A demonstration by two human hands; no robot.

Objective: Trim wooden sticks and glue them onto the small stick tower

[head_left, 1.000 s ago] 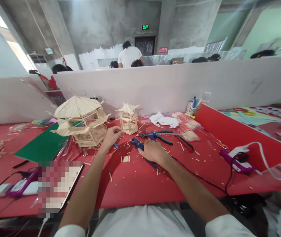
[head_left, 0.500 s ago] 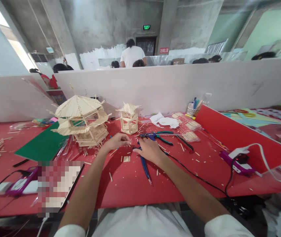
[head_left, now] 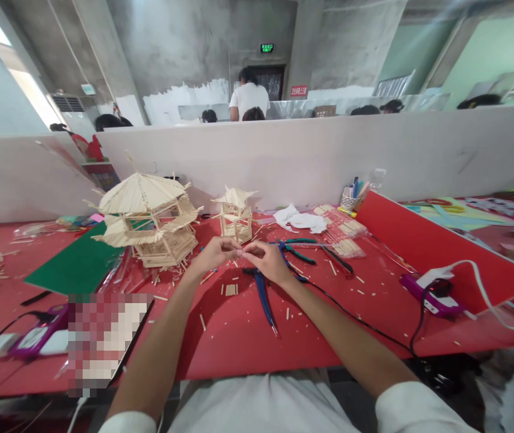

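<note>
On my side, the left hand [head_left: 221, 251] and right hand [head_left: 267, 261] meet fingertip to fingertip above the bench [head_left: 225, 352], each curled into a pinch. I can't tell whether the pads are clamped on anything; if something sits there, it is too small for me to make out.

Taking their meeting point as the clock's centre, the blue tool [head_left: 264, 296] lies at five o'clock, near the right hand, its metal tip pointing back towards the wearer. Between six and seven is a small flat stick panel [head_left: 229, 290], lying on the bench. The small stick pavilion [head_left: 235, 218] stands upright at twelve, just beyond the fingers, with the large stick pavilion [head_left: 147, 219] further off at ten. Green-handled pliers [head_left: 300, 255] lie at three, and a white cloth [head_left: 300, 220] at two.

I'd expect the panel to be very light and stiff, weak along its joins; I'd pinch it by opposite edges. The pavilions look fragile, so I'd hold them low on the frame, clear of the eaves.
</note>
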